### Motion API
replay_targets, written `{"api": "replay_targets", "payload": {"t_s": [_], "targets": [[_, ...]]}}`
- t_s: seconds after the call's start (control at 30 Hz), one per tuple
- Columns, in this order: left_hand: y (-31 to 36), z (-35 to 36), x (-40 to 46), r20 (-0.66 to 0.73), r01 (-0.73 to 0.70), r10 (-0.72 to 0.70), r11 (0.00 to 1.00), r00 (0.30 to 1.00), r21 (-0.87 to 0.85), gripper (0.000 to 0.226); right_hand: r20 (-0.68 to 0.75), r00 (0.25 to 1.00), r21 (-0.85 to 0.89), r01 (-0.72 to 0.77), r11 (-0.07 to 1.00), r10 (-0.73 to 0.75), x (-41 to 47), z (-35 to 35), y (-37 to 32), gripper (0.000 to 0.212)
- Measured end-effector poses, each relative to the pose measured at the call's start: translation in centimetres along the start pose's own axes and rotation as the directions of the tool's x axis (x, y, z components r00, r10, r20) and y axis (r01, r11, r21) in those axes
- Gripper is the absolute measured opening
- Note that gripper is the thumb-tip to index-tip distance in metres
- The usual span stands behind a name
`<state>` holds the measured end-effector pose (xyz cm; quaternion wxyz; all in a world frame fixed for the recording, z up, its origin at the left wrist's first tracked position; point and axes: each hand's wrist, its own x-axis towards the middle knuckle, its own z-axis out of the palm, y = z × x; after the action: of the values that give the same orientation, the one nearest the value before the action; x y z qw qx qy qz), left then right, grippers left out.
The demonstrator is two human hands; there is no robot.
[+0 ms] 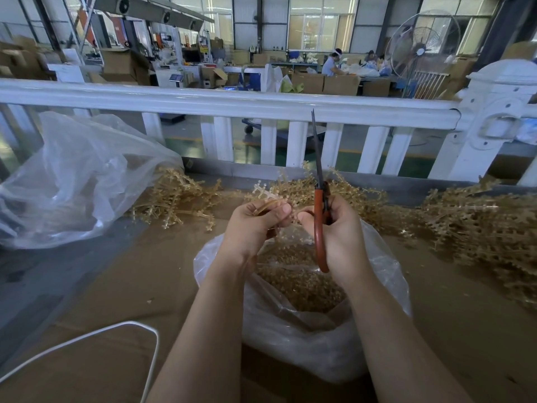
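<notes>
My left grip (255, 225) pinches 1 tan plastic sprig (268, 205) above 1 open bag (386, 257) on the counter (145, 271). My right grip (340, 228) curls round 1 scissors (318, 205), blades up. 1 crumpled bag (72, 175) lies left.

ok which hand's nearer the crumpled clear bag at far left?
Left. The left hand is to the right of the crumpled clear bag, pinching a plastic sprue; the right hand, gripping the scissors, is farther right again.
</notes>
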<state>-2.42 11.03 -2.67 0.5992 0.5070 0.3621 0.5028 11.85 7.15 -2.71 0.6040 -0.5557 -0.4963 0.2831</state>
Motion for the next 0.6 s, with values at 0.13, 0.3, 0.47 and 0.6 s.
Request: {"api": "replay_targets", "payload": {"t_s": [0.13,0.3,0.47,0.6], "targets": [[0.0,0.0,0.1,-0.023,-0.008,0.009,1.0,1.0,0.013,0.004,0.0,1.0,-0.043,0.017,0.999,-0.017,0.2,0.0,0.3,0.019],[0.0,0.4,0.2,-0.065,-0.081,0.086,0.993,0.994,0.081,0.01,0.021,0.999,-0.184,0.04,0.982,-0.037,0.3,-0.2,1.1,0.03],[0.4,0.4,0.3,-0.111,-0.18,0.193,0.977,0.975,0.114,0.01,0.095,0.994,-0.386,0.081,0.919,-0.047,0.0,-1.1,1.4,0.059],[0.5,0.2,0.3,-0.114,-0.24,0.259,0.958,0.959,0.159,0.01,0.157,0.986,-0.46,0.12,0.88,-0.052,-0.1,-1.6,1.6,0.065]]}}
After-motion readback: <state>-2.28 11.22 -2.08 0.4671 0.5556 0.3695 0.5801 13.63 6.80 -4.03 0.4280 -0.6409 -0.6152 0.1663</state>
